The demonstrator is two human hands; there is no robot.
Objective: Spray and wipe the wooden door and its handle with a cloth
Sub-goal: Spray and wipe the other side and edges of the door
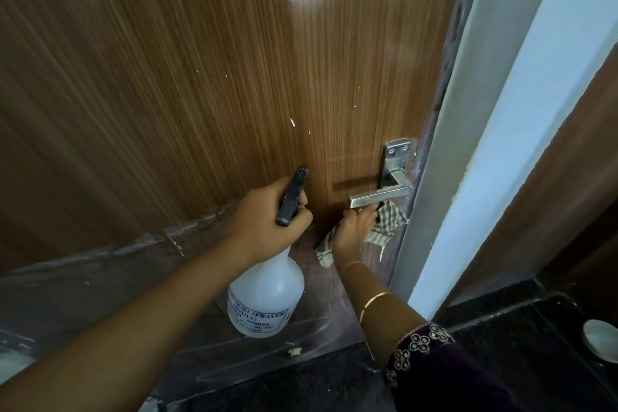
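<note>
The brown wooden door [200, 60] fills most of the view. Its steel lever handle [379, 199] sits at the right edge, on a backplate with two screws. My left hand [267, 221] grips the black trigger head of a white spray bottle [266, 298], with the nozzle pointing up at the door. My right hand [354, 227] holds a grey checked cloth [389, 221] just under the lever, with the fingers curled up against it. The cloth hangs out on both sides of the hand.
Clear plastic film [100, 264] covers the door's lower part. The white door frame [495, 130] runs up the right side. Black stone floor [521, 338] lies below, with a round white object [602, 338] at the far right.
</note>
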